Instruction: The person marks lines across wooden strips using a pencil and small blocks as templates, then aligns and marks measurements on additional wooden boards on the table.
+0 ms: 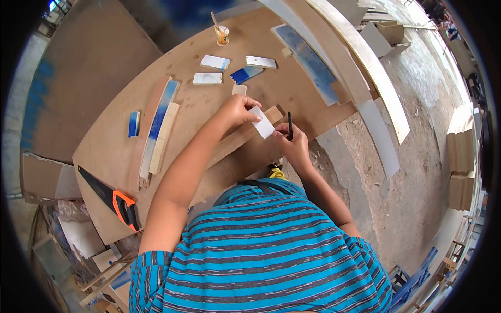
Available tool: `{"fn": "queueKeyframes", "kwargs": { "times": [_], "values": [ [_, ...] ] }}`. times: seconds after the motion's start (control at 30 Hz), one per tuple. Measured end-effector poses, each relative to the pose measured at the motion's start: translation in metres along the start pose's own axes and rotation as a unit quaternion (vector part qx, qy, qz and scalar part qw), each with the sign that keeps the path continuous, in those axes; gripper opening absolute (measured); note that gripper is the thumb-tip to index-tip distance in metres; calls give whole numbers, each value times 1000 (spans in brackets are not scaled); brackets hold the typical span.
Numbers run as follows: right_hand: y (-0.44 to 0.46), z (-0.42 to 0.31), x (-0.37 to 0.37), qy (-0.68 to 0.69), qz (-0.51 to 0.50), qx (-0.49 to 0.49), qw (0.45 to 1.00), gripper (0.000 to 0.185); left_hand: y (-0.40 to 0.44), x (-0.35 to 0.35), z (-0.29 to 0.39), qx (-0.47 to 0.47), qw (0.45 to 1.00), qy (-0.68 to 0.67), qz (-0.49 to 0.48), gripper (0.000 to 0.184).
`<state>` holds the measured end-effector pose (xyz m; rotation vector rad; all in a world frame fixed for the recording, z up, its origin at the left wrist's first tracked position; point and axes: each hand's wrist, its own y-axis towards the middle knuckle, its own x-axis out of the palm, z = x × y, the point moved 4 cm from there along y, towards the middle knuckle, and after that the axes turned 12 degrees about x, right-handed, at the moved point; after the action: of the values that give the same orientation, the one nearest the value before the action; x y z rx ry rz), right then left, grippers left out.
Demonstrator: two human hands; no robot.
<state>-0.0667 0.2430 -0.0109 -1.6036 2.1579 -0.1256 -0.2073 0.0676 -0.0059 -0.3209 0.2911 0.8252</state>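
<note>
Over the near edge of the table, my left hand (239,110) is closed on a small white rectangular block (262,124), thumb on its face. My right hand (295,147) grips a slim black pen (290,124) that stands roughly upright between the fingers. The fingertips of that hand are at the lower right corner of the block; whether they press on it I cannot tell. A wooden strip (229,143) lies on the table below my hands. Farther off are white blocks (207,78) and a blue-painted block (245,74).
An orange-handled saw (124,208) rests at the table's left corner. Nearby lie long wooden strips (163,136) and a blue block (134,124). A cup with a stick (222,36) stands at the back. Long boards (360,68) extend past the table's right edge.
</note>
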Motion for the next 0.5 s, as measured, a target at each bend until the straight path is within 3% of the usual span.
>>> {"fn": "queueKeyframes", "kwargs": {
  "times": [0.5],
  "values": [
    [-6, -2, 1, 52, 1, 6, 999, 17, -8, 1, 5, -3, 1000, 9, -2, 50]
  ]
}}
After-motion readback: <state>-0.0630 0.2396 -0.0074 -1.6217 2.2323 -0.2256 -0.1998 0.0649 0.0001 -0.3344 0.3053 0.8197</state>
